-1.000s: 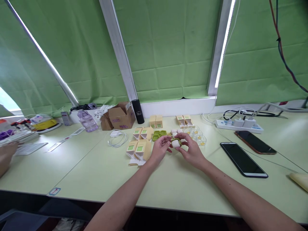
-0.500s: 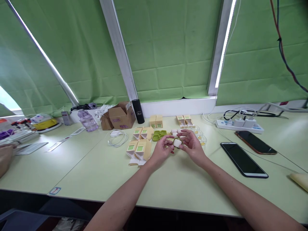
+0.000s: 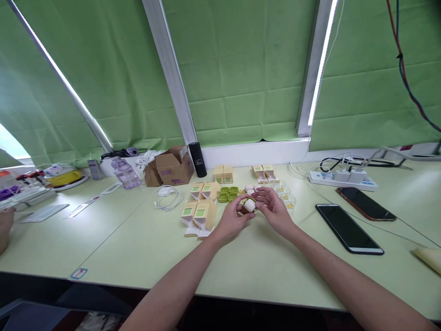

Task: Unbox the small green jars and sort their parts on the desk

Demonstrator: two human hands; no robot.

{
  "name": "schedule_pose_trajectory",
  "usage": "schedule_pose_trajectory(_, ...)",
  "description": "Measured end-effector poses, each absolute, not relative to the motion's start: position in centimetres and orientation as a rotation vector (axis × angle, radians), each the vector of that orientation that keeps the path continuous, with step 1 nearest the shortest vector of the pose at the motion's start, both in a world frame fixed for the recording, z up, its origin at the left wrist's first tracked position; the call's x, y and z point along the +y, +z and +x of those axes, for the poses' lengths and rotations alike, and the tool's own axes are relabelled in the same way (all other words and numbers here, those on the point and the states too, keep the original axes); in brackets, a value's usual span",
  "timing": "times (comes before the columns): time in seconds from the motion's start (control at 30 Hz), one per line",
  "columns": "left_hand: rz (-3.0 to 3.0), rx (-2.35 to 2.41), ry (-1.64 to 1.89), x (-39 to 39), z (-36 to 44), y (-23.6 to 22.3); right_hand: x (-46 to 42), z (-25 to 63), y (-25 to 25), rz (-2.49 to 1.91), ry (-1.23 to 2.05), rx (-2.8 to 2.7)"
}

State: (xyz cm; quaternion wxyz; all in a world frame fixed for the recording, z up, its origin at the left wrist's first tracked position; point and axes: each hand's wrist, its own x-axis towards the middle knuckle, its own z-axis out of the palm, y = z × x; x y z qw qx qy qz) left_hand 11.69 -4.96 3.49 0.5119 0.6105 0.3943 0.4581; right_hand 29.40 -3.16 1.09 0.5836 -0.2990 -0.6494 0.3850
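Note:
Between my two hands is a small white rounded block point(image 3: 250, 205) seated in a dark green square holder, held above the table. My left hand point(image 3: 231, 218) is closed around its left side. The fingertips of my right hand point(image 3: 275, 214) pinch its right edge. Just beyond my hands are several green square cups point(image 3: 228, 194) and some pale pinkish-white pieces point(image 3: 250, 188), partly hidden. Clear round plastic pieces with gold centres point(image 3: 288, 200) lie past my right hand. Open cream cartons with green squares point(image 3: 204, 216) lie to the left of my left hand.
Closed cream boxes point(image 3: 223, 174) and opened ones point(image 3: 264, 173) sit farther back. A brown cardboard box point(image 3: 174, 166), black bottle point(image 3: 197, 160) and white cable point(image 3: 168, 198) are left. Two phones point(image 3: 347, 229) and a power strip point(image 3: 342, 179) lie right. Another person's hand point(image 3: 5, 227) shows far left.
The white block in its holder has turned between my fingers and now sits tilted, nearer my left hand. My left fingers have wrapped further around it. The other person's hand at far left has shifted.

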Motion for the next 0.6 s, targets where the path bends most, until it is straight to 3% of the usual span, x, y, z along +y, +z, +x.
schedule_pose_trajectory(0.33, 1.583, 1.149, 1.222, -4.8, 11.7, 3.2, -4.7, 29.0, 2.2, -0.799, 0.523, -1.745)
schedule_pose_trajectory(0.6, 1.64, 1.018, 1.187, -5.0, 11.2, 3.4, -4.5, 29.5, 2.1, -0.8, 0.311, -1.852)
